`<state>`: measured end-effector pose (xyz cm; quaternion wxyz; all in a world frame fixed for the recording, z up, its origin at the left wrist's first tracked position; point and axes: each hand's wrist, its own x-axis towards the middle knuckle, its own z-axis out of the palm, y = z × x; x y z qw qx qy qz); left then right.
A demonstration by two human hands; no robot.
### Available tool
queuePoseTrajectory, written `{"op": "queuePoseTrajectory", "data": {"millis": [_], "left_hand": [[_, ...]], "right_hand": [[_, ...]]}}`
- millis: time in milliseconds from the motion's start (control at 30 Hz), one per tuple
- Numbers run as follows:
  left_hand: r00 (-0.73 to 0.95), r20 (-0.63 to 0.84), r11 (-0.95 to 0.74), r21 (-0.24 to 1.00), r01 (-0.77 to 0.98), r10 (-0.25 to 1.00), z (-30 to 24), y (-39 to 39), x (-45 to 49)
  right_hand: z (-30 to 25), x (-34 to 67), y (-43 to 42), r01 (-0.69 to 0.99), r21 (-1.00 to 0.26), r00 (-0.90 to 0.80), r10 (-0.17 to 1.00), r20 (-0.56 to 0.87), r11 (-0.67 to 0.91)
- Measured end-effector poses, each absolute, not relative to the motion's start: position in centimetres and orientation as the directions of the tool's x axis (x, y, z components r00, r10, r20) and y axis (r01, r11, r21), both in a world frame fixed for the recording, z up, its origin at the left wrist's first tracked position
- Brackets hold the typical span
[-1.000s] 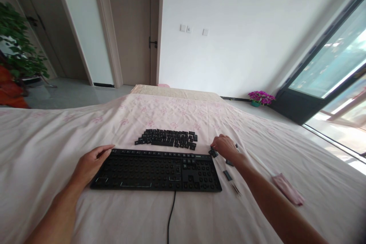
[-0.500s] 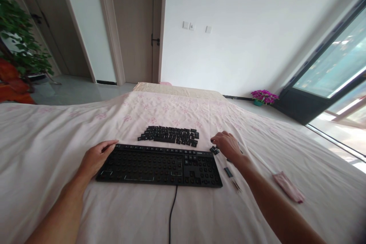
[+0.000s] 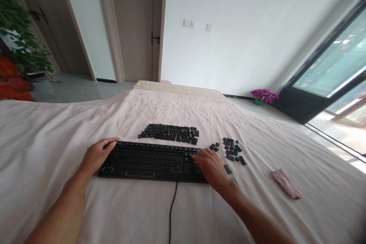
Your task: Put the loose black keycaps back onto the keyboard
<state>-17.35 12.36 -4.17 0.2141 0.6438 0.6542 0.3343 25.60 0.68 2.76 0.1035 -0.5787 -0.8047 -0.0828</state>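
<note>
A black keyboard lies on the bedcover, with most of its key positions bare of caps. My left hand grips its upper left corner, thumb and fingers close together. Over the group of keys right of the main block, my right hand is bent down with its fingertips pinched together. A small black keycap seems to be between them, mostly hidden by the fingers. Loose number-pad-side keycaps lie in a cluster to the right, and a few more keycaps sit near the keyboard's upper right corner.
Rows of loose keycaps are laid out beyond the keyboard. A dark-handled puller with wire prongs lies right of it. A pink cloth pouch rests farther right. The keyboard's cable runs toward me over the bedcover.
My right hand has moved left and nearer, from the loose keycaps to the keyboard's right part, uncovering the cluster on the right. My left hand stays at the corner.
</note>
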Motion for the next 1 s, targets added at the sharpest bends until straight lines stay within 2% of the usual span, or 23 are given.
{"op": "queuePoseTrajectory", "data": {"millis": [233, 600, 1000], "left_hand": [[-0.076, 0.162, -0.061, 0.703, 0.709, 0.984, -4.2, 12.4, -17.4], [-0.086, 0.136, -0.039, 0.722, 0.691, 0.987, -4.1, 12.3, -17.3], [-0.09, 0.142, -0.038, 0.708, 0.705, 0.986, -3.8, 12.3, -17.1]], "right_hand": [[2.6, 25.0, 0.7, 0.939, 0.097, -0.344, 0.91, 0.233, 0.33], [2.3, 24.1, 1.0, 0.933, 0.136, -0.355, 0.91, 0.215, 0.332], [2.8, 24.4, 1.0, 0.936, 0.086, -0.352, 0.922, 0.16, 0.342]]}}
